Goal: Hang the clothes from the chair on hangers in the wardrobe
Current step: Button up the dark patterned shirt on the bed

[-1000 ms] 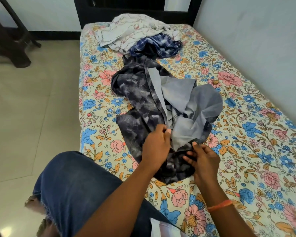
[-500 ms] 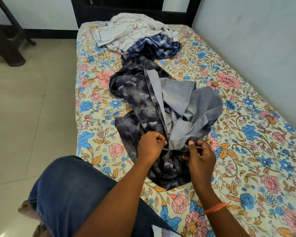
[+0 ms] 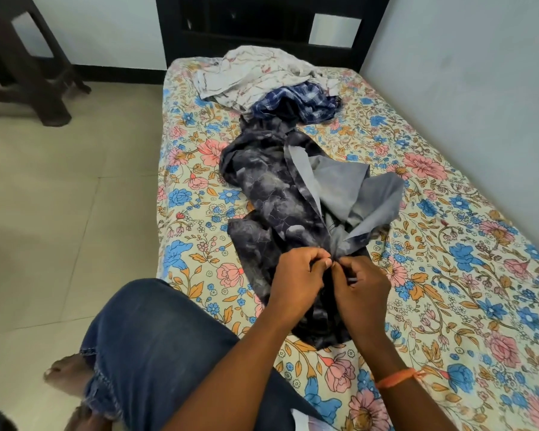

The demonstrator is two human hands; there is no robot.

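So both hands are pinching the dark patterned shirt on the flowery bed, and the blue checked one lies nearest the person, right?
Not quite. The head view shows the blue checked shirt farther up the bed, beyond the dark patterned shirt. Both hands, left and right, do pinch the dark one.

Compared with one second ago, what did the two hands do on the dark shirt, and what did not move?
The left hand and right hand came together: a second ago they were apart on the dark shirt, now their fingertips meet and pinch its front edges at one spot. The white garment and blue checked garment farther up the bed lie as before.
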